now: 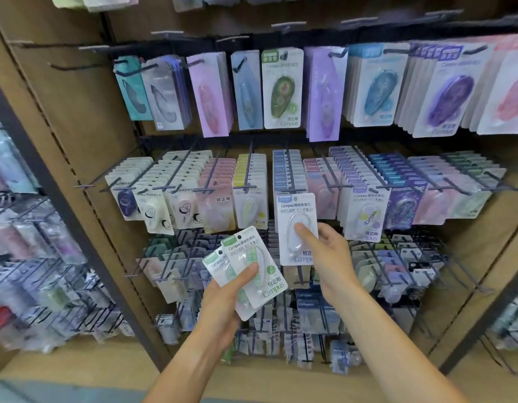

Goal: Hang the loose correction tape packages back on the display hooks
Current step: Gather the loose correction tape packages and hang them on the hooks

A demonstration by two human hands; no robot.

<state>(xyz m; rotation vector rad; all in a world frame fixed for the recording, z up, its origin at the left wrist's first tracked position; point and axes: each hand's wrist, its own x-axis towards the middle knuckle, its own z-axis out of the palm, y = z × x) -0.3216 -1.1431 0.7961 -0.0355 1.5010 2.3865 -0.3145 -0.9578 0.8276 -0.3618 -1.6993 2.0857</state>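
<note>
Below the middle row of hooks, at the centre of the display rack [77, 158], the right hand [324, 251] pinches a blue-headed correction tape package [297, 228], thumb [305, 232] pressed on the clear blister and the other fingers hidden behind the card. Its top edge sits just under the tip of the blue-package hook [289, 175], touching or nearly touching the front card there; whether the hole is on the hook cannot be told. To the left and lower, the left hand [222, 295] grips two green-headed packages [252, 266] fanned together, thumb across the front card, fingers curled behind. These tilt rightward, their upper corners near the yellow-green package row [250, 193] but apart from it. Between the two hands a narrow gap shows the lower rows of hooks [368, 274], crowded and projecting outward. At the upper left corner of the rack, several bare hooks [68, 66] stand against the brown back panel, with open room around them.
</note>
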